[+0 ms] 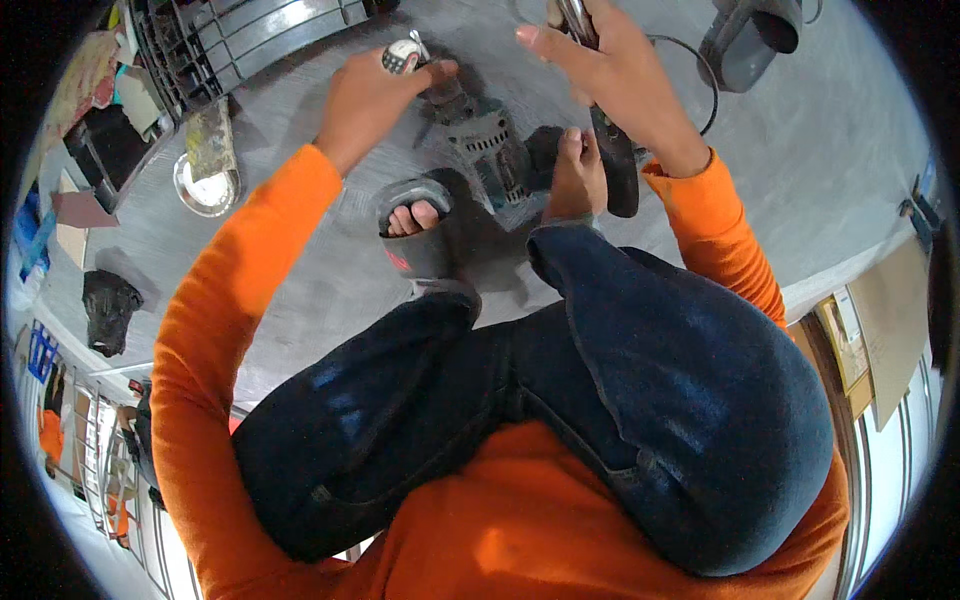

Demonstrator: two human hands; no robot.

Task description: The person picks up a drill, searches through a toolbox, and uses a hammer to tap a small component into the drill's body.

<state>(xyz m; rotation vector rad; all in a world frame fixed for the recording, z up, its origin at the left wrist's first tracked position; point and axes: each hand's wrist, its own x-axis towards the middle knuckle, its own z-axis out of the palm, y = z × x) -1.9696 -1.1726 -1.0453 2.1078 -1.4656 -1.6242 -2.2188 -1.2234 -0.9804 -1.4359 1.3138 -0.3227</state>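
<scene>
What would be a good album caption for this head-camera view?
Left hand close to a dark vented tool on a grey floor, right hand holding a shiny metal piece.

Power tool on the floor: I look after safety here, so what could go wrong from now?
The right foot is bare beside the power tool; if the metal tool in the right hand slipped, it might hit the toes.

The left hand is close to the power tool's upper end, so fingers could get knocked if its body shifts.

The dark cable loops beside the right hand and might snag.
</scene>
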